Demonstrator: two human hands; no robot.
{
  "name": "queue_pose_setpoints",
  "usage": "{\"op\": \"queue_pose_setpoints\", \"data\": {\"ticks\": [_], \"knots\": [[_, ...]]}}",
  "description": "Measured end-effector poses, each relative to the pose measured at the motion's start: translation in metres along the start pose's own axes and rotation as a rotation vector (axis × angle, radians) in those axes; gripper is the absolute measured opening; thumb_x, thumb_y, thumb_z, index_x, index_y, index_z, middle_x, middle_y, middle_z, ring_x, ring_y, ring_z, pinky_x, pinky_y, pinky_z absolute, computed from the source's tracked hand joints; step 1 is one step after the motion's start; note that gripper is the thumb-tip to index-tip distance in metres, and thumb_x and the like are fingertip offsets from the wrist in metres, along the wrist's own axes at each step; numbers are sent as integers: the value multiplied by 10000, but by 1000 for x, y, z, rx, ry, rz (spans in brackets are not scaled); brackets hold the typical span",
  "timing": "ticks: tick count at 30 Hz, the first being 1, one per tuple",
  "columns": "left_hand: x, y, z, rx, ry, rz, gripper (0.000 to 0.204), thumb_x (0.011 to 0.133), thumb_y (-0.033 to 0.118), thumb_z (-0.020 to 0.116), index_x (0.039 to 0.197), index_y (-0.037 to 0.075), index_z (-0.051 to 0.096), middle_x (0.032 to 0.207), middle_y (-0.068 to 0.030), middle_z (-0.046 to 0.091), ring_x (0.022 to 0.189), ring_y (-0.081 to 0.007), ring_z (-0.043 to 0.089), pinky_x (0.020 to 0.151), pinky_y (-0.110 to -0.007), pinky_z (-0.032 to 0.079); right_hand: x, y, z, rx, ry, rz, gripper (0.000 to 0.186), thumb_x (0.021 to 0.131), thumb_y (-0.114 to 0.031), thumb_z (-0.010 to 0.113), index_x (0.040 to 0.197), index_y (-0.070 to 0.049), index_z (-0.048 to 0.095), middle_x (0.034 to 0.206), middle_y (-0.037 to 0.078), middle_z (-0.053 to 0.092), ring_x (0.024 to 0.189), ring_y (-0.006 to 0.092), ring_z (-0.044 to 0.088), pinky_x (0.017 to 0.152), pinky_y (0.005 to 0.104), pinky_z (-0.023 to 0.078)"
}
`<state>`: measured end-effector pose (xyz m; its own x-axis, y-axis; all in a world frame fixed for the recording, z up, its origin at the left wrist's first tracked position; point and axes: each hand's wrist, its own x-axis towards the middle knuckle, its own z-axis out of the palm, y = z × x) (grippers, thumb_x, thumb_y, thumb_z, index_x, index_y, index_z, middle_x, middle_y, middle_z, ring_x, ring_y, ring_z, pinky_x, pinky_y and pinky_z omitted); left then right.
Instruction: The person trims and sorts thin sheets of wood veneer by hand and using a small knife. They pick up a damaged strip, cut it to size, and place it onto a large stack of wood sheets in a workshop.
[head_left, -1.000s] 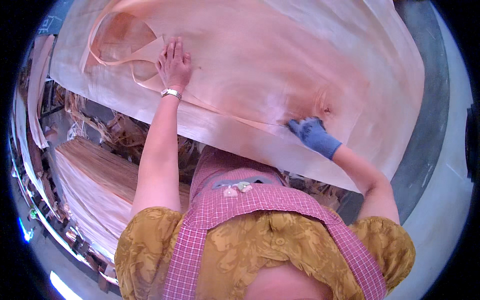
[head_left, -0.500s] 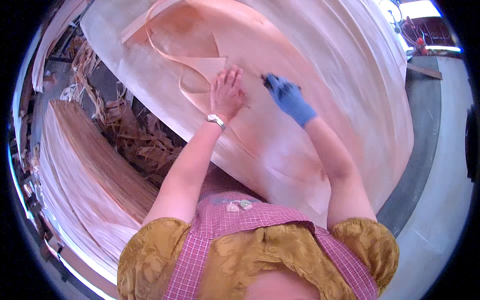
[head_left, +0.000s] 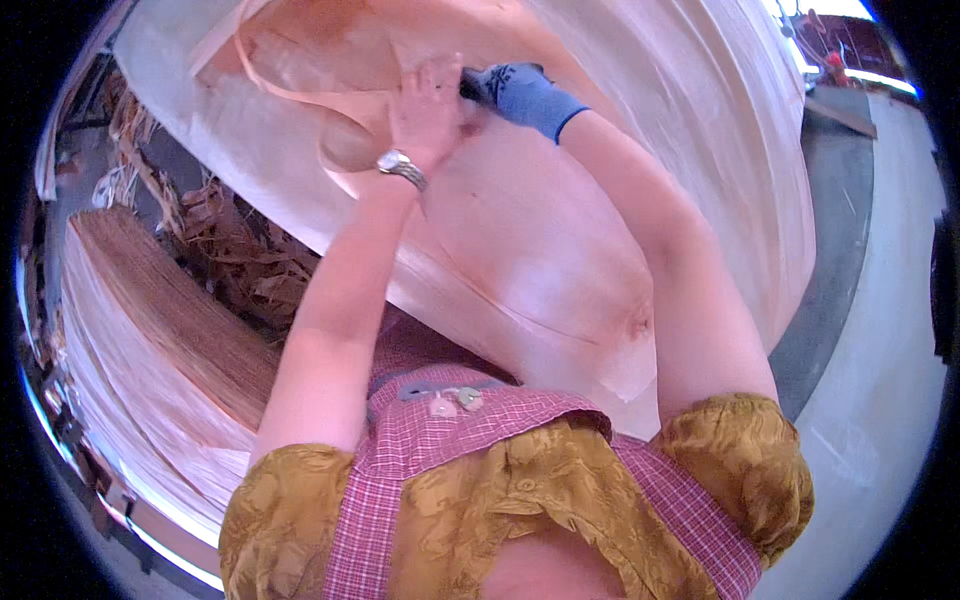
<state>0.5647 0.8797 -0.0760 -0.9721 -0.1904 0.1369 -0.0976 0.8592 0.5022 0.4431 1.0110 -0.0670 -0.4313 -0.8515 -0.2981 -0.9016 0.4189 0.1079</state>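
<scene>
Broad, thin pinkish sheets of wood veneer (head_left: 530,230) lie piled before me, their surface wavy. My bare left hand (head_left: 427,112) presses flat on the top sheet with fingers stretched out; a wristwatch (head_left: 400,167) is on that wrist. Right beside its fingers is my right hand (head_left: 520,95), in a blue glove with dark fingertips. Those gloved fingers are curled closed, and whatever they hold cannot be made out. A narrow, curling veneer strip (head_left: 285,92) runs leftward from near my left hand, over a darker reddish patch of wood.
At the lower left stands another thick stack of veneer (head_left: 170,300) with a brown layered edge. Torn veneer scraps (head_left: 245,255) heap up between the two piles. A wood slat (head_left: 840,117) lies by the far right edge, above grey flooring (head_left: 835,220).
Both hands have moved farther from my body across the veneer and somewhat left. The gloved right hand has come in close beside the left, which stays flat.
</scene>
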Motion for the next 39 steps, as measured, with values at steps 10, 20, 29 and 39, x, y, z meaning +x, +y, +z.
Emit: {"op": "queue_pose_setpoints", "data": {"ticks": [10,20,29,39], "knots": [[5,7,9,421,-196,50,755,778,403,694,1430,166,398,1361,-182,480,1252,-329,450,1066,-470,327,-319,-14,82,340,-94,676,265,986,-300,405,1130,-99,501,838,199,677,713,406,662,578,537,504],[-154,222,109,80,-282,473,569,786,401,687,1313,229,556,1474,-101,393,1340,-334,359,1087,-650,171,-390,-96,115,333,28,894,233,958,-232,424,1092,-46,465,753,222,670,658,390,669,583,517,525],[-205,219,138,229,-195,712,569,855,423,617,1389,306,462,1499,-33,346,1400,-324,262,1056,-691,184,-422,-188,108,658,-75,1225,234,961,-216,412,1109,-34,409,756,268,659,675,395,676,575,510,532],[-235,234,122,73,-237,646,588,872,398,556,1428,315,388,1524,-48,292,1425,-324,201,1080,-693,112,-487,-311,101,833,-455,1335,298,944,-234,457,1155,-23,456,831,258,665,751,400,671,605,493,530]]}}
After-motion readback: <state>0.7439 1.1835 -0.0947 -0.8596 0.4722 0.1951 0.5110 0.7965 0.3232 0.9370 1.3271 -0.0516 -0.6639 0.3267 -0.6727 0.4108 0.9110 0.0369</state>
